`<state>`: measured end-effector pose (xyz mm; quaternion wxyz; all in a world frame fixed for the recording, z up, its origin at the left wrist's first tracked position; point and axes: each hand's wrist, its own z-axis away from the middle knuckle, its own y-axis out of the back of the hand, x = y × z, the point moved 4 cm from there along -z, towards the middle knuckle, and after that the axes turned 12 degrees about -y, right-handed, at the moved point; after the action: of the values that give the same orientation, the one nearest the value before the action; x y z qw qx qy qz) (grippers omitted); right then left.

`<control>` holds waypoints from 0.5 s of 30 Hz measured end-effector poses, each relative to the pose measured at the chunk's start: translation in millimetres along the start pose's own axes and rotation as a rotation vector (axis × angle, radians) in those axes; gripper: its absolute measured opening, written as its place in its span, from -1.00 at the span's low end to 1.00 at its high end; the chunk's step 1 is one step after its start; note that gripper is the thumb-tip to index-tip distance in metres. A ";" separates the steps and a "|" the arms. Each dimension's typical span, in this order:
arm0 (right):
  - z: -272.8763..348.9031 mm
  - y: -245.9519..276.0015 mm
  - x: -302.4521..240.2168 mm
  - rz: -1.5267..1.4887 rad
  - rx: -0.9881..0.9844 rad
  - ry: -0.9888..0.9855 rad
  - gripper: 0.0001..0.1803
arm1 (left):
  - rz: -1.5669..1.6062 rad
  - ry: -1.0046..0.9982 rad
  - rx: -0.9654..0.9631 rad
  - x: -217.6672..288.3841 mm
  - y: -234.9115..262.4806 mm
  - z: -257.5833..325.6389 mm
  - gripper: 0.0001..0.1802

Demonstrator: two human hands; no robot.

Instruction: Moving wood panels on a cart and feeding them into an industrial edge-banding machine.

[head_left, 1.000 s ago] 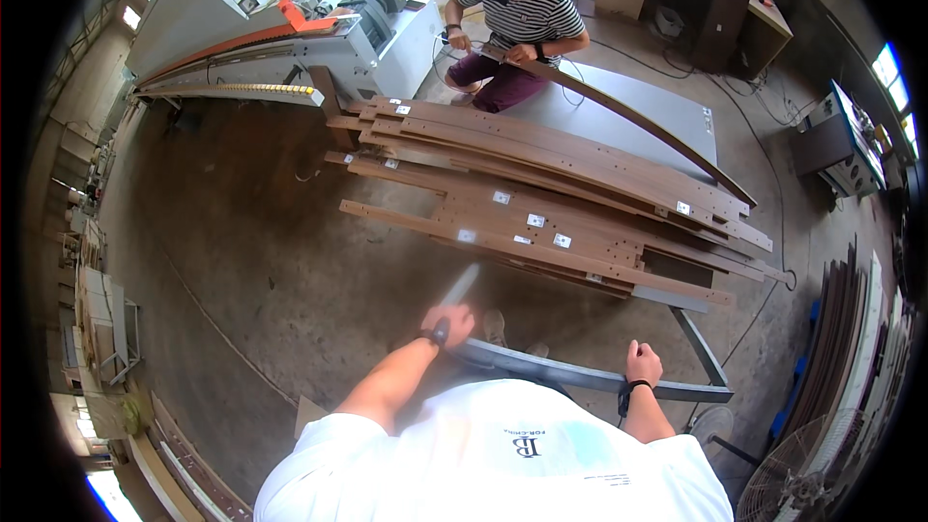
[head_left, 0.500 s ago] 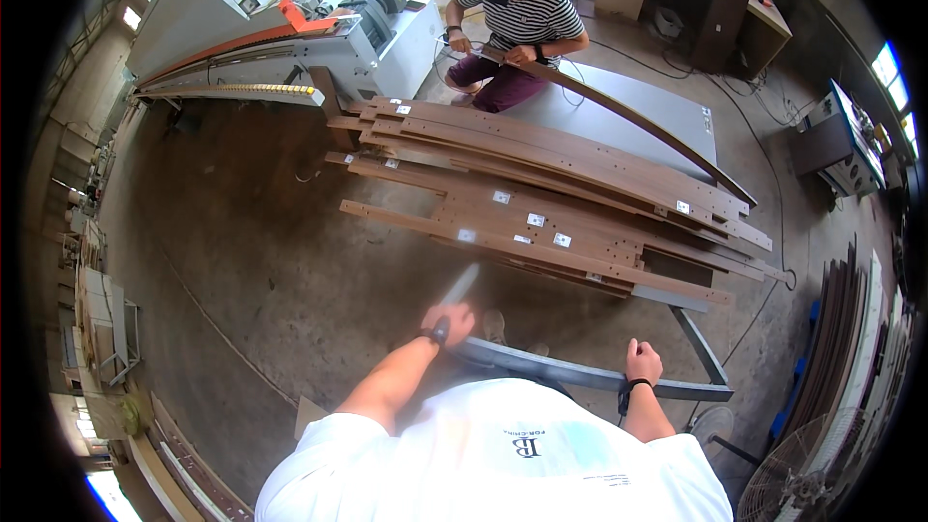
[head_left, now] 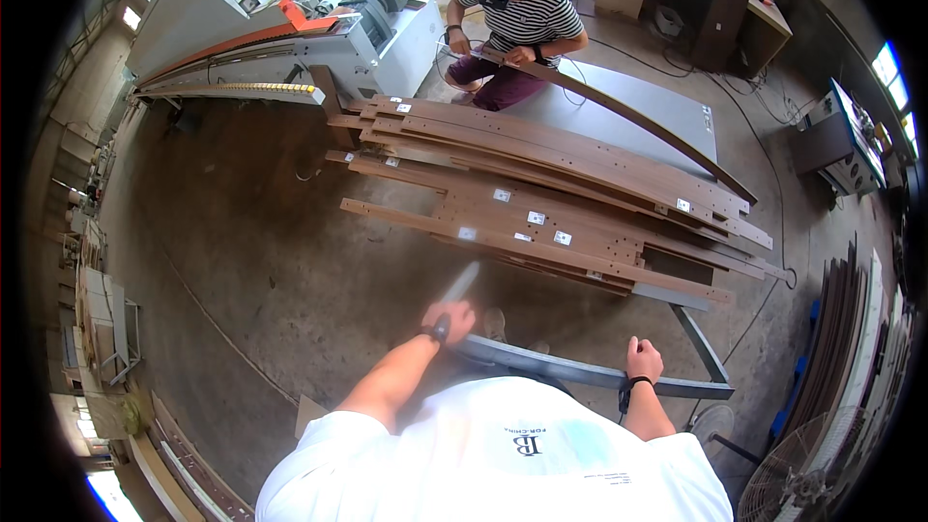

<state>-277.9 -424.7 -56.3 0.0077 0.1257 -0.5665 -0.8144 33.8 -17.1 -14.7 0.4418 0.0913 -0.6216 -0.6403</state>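
My left hand is closed over the left corner of a grey metal frame, hiding the corner itself. On the right, my right hand is curled into a fist, its wrist against the frame's front bar. The inside of that fist is hidden. Beyond the frame lie brown boards, stacked in overlapping layers, with drilled holes and several white labels. Neither hand touches the boards.
Across the stack, a person in a striped shirt crouches, holding a long brown strip over a grey panel. A machine with motors stands back left. Upright boards and a fan are at right; cables cross the floor.
Hardly anything differs. The other person's head and upper body have shifted very slightly to the left; both my hands stay in place.
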 end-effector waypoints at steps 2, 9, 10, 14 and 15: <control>0.0 0.0 0.7 0.005 -0.002 -0.003 -0.52 | 0.008 -0.002 0.008 1.4 0.8 0.0 -0.65; -0.4 -2.2 0.3 -0.001 0.008 0.010 -0.53 | 0.011 0.060 -0.146 2.8 5.6 -1.6 -0.60; 0.0 -1.5 -0.3 -0.004 0.009 0.008 -0.53 | 0.015 0.062 -0.148 2.7 5.6 -2.2 -0.60; 0.3 -1.1 -0.3 -0.009 0.015 0.005 -0.53 | 0.011 0.060 -0.146 1.0 3.6 -3.2 -0.60; 0.3 -0.7 -0.6 -0.005 0.016 0.006 -0.53 | 0.011 0.061 -0.146 -0.2 1.4 -2.7 -0.60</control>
<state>-277.3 -424.2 -56.7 0.0064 0.1295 -0.5726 -0.8095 36.4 -18.7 -14.1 0.4696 0.0749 -0.5602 -0.6783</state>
